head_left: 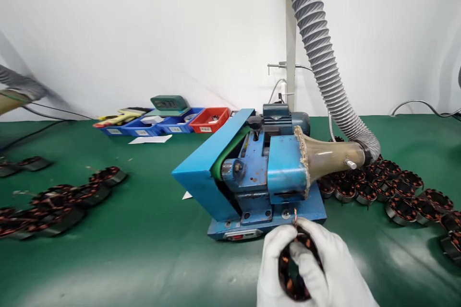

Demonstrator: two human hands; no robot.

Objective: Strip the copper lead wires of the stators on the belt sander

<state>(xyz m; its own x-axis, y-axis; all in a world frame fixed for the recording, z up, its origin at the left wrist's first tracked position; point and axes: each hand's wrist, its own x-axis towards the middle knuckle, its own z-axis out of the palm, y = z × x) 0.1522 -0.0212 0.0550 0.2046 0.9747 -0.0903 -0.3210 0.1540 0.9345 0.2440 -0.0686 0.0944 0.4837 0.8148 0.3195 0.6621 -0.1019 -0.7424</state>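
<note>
Between my two white-gloved hands is a motor stator (294, 288), a dark ring wound with copper wire. My left hand (270, 261) grips its left side. Around the right side is my right hand (333, 261), closed on the ring with a grey-tipped finger lying in the central hole. A short copper wire end (296, 215) sticks up from the top of the ring. Just beyond it stands a blue belt sander (248, 177) with a green belt; the wire end appears in front of its base, and I cannot tell whether they touch.
Several stators (401, 208) lie to the right, and more stators (65, 201) lie on the left. A grey extraction hose (317, 33) rises from the machine's funnel (329, 156). At the back are blue bins (144, 128), a red bin (210, 120) and a digital clock (168, 102).
</note>
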